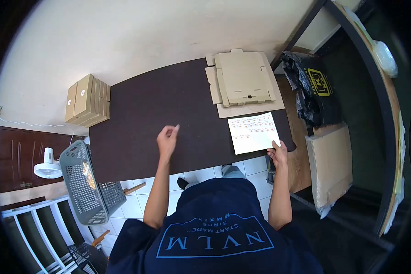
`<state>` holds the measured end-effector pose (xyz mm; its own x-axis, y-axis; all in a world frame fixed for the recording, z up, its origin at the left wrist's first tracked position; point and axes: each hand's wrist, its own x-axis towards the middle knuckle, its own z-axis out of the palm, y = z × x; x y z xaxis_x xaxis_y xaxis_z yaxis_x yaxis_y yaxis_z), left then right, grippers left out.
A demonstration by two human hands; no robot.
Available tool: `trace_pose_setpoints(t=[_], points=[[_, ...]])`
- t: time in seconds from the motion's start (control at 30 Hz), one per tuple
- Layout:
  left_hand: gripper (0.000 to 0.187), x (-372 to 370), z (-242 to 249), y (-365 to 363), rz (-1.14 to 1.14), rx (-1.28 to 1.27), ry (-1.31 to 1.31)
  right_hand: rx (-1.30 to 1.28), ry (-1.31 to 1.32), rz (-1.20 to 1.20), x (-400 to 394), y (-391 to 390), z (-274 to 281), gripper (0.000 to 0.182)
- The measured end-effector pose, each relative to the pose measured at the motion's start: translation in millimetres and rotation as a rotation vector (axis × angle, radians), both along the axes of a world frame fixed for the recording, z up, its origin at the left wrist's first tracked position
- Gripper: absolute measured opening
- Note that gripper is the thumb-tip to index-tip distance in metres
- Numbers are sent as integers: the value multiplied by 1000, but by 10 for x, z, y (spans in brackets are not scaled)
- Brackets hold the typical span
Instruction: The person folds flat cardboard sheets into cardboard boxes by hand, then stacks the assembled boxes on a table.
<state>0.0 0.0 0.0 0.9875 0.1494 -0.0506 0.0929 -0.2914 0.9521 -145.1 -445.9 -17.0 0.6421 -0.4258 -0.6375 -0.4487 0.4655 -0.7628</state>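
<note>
A white sticker sheet (pixel 254 134) with rows of small round red-marked stickers is tilted over the right front part of the dark table (pixel 155 100). My right hand (pixel 278 154) grips its lower right corner, thumb on top. Over the middle of the table is my left hand (pixel 168 139), its fingers curled and the thumb and index finger close together. Whatever it may pinch is too small to make out. Behind the sheet lie flat cardboard boxes (pixel 244 77), stacked on larger cardboard pieces.
Small brown boxes (pixel 87 98), some with round white stickers, are stacked at the table's left end. A grey plastic basket (pixel 80 192) stands to the left, near a white fan (pixel 48 165). On the right are a black bag (pixel 313 86), a wrapped cardboard pack (pixel 329 166) and a shelf frame (pixel 374 82).
</note>
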Motion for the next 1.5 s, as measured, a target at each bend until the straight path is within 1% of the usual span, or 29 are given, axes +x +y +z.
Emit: trace_pose_setpoints(t=[0.07, 0.1, 0.2, 0.27, 0.33, 0.43, 0.57, 0.67, 0.8, 0.83, 0.87, 0.9, 0.93, 0.97, 1.0, 1.03, 1.1, 1.13, 1.2, 1.23, 1.3, 1.33, 1.37, 1.43, 1.47, 1.5], points=[[29, 187, 171, -242, -19, 18, 83, -93, 32, 9, -85, 280, 105, 25], [33, 564, 75, -905, -34, 26, 124, -120, 45, -24, 116, -121, 22, 20], [36, 1179, -75, -1621, -57, 83, 92, -194, 69, 54, 121, -274, -130, 18], [37, 1461, -64, -1924, -44, 90, 117, -326, 134, 155, 173, -275, -125, 16], [38, 1625, -46, -2139, -26, 292, 197, -467, 198, 279, 234, -276, 28, 16], [39, 1745, -145, -2254, -42, 329, 278, -491, 193, 375, 281, -314, 69, 18], [38, 1792, -143, -2304, -45, 366, 330, -472, 185, 350, 297, -325, 96, 18], [34, 1776, -18, -2296, -64, 386, 304, -518, 173, 372, 294, -334, 103, 17], [23, 1735, 113, -2371, -72, 504, 226, -535, 148, 405, 304, -392, 46, 18], [19, 1725, 134, -2392, -88, 554, 212, -523, 141, 386, 297, -397, 21, 17], [19, 1720, 98, -2415, -78, 554, 214, -509, 133, 371, 285, -398, -2, 17], [16, 1752, -5, -2428, -74, 599, 69, -509, 127, 383, 304, -399, -1, 17], [14, 1767, -17, -2427, -67, 645, -75, -542, 151, 413, 325, -406, 0, 21], [14, 1759, -37, -2418, -52, 646, -65, -576, 180, 446, 311, -423, 11, 25], [14, 1756, -17, -2428, -47, 540, -41, -614, 210, 479, 293, -459, 11, 29], [14, 1763, 18, -2412, -41, 434, -22, -618, 205, 493, 276, -476, 8, 29], [14, 1762, 87, -2320, -55, 411, -61, -1038, 269, 510, 284, -476, -3, 50], [14, 1720, 161, -2306, -14, 315, -57, -948, 405, 467, 329, -504, 97, 63], [12, 1648, 317, -2243, 50, 163, -90, -1210, 319, 373, 347, -585, 112, 61], [12, 1605, 357, -2212, 78, 168, -89, -1338, 248, 324, 388, -667, 103, 62], [12, 1536, 438, -2071, 94, 73, -131, -1316, 202, 251, 571, -756, 140, 58], [13, 1489, 455, -1983, 126, 32, -124, -1301, 146, 240, 709, -752, 221, 49], [14, 1396, 458, -1864, 157, -5, -114, -1034, 101, 261, 833, -725, 291, 37], [15, 1160, 602, -1608, 191, -92, -164, -649, 13, 285, 1109, -538, 469, 34], [15, 1075, 607, -1424, 208, -122, -187, -585, -125, 342, 1245, -500, 283, 29], [15, 1007, 561, -1250, 219, -156, -211, -473, -121, 367, 1415, -320, 335, 34]])
